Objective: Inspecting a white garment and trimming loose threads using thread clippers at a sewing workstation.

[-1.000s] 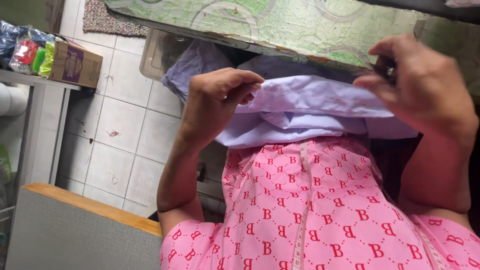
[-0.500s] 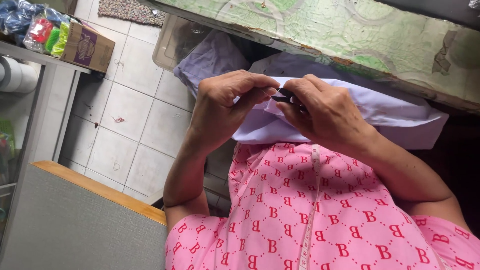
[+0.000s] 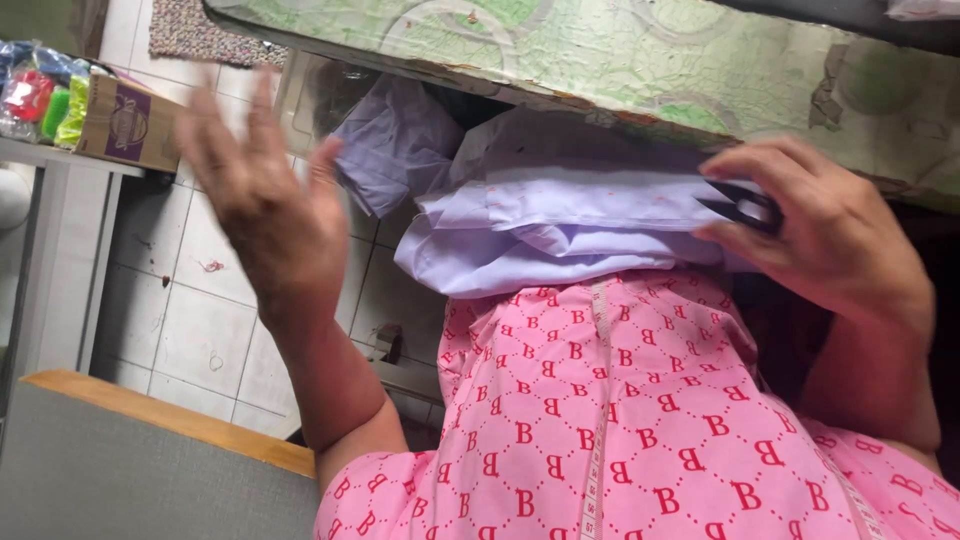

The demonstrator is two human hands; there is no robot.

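Left hand (image 3: 262, 205) spread empty; right hand (image 3: 820, 235) grips black clippers (image 3: 745, 203) on lilac cloth (image 3: 560, 225).

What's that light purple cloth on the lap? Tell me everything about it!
The lilac cloth looks like thin woven fabric, folded in soft, rumpled layers with a stitched band along its top. It lies bunched on the person's lap, tucked under the table edge. The right hand, holding a small black tool, rests against it.

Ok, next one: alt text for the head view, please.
A person's right hand holds a small black tool against folded lilac fabric on their lap, while the left hand is lifted, open and blurred. They wear pink patterned clothing with a tape measure hanging down it, under a green-topped table.
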